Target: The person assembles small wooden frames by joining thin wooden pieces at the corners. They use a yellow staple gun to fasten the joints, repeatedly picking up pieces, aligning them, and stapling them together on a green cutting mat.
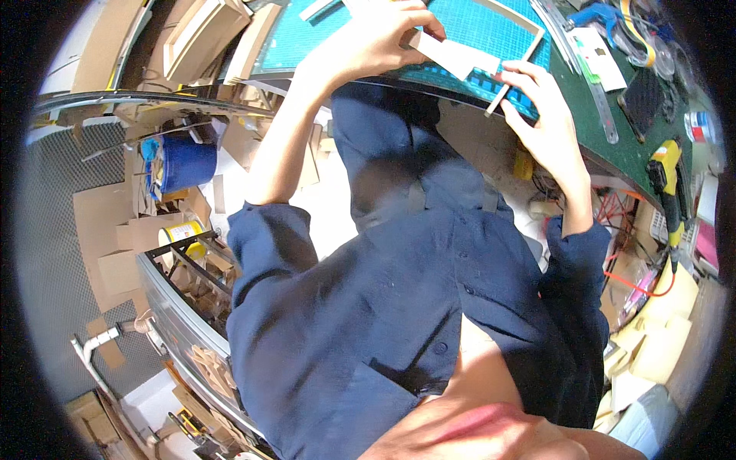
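Note:
My left hand is above the near edge of the teal cutting mat. Its fingers and thumb are closed on a flat, pale wood-like strip that points toward my right hand. My right hand is at the mat's front edge, fingertips bent onto a thin pale stick. The stick's end juts out past the table edge. Another thin pale strip lies at an angle on the mat beyond. Bright light washes out the pieces, so their exact material is hard to tell.
Right of the mat lie a steel ruler, a blue-handled tool and a yellow-and-black power tool near the table edge. Wooden pieces stand at the left. Below are a blue bin and a grey cabinet.

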Motion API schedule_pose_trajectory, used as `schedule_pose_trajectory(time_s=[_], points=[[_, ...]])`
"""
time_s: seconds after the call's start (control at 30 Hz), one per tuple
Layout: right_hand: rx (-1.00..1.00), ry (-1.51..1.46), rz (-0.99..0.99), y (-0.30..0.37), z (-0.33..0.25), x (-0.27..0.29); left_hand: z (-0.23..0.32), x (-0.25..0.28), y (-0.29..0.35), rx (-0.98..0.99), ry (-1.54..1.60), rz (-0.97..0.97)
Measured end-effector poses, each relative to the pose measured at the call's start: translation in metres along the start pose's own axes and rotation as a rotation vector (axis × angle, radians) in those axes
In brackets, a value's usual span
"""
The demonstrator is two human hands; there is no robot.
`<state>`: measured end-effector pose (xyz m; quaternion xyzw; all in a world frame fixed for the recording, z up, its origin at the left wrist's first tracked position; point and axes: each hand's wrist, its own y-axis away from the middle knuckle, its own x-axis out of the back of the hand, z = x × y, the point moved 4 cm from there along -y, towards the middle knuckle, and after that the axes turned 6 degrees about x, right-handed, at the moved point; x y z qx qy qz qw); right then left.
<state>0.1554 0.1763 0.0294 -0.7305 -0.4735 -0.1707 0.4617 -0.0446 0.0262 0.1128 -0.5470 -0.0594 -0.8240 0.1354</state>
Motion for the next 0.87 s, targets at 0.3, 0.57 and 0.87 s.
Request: schedule_pose_trajectory(time_s=[0.3, 0.57, 0.87], points=[[-0.033, 0.001, -0.009, 0.001, 0.002, 0.0, -0.096, 0.059, -0.023, 0.513, -0.137, 0.27], [0.005, -0.006, 0.01, 0.001, 0.005, 0.0, -0.135, 0.049, -0.02, 0.49, 0.109, 0.342], [0.058, -0.006, 0.04, -0.001, 0.004, 0.0, -0.02, 0.025, 0.011, 0.138, -0.068, 0.319]])
